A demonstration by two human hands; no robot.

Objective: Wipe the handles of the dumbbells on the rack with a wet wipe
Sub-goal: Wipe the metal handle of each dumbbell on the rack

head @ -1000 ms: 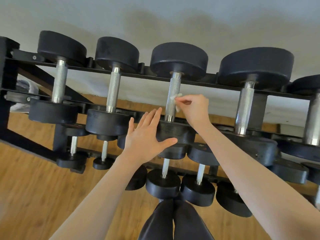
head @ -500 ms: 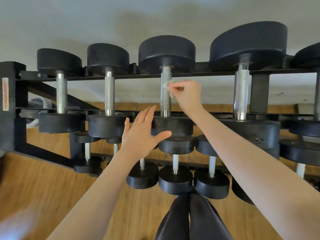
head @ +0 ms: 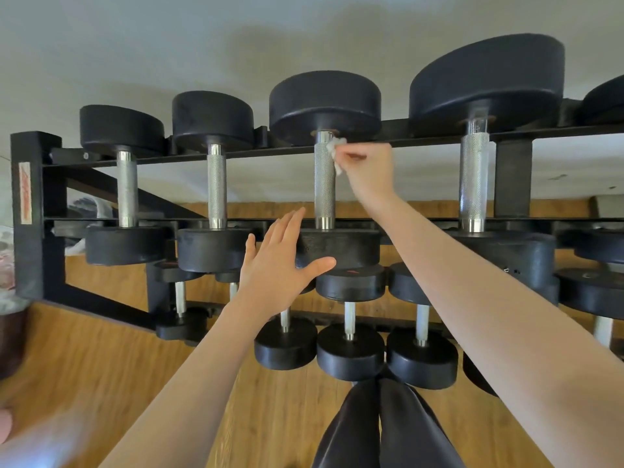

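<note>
Rack point(head: 32, 211) of black steel carries a top row of dumbbells with knurled chrome handles; the left hand point(head: 277, 265) lies flat, fingers straight and spread, against the near head of the third dumbbell point(head: 341, 248); right of it, the right hand point(head: 368, 170) pinches a crumpled white wet wipe point(head: 337, 150) against the upper end of that dumbbell's handle point(head: 324, 184).

Both arms outstretched, left hand point(head: 282, 265) flat with fingers spread, right hand point(head: 366, 170) raised, fingertips pinched.
</note>
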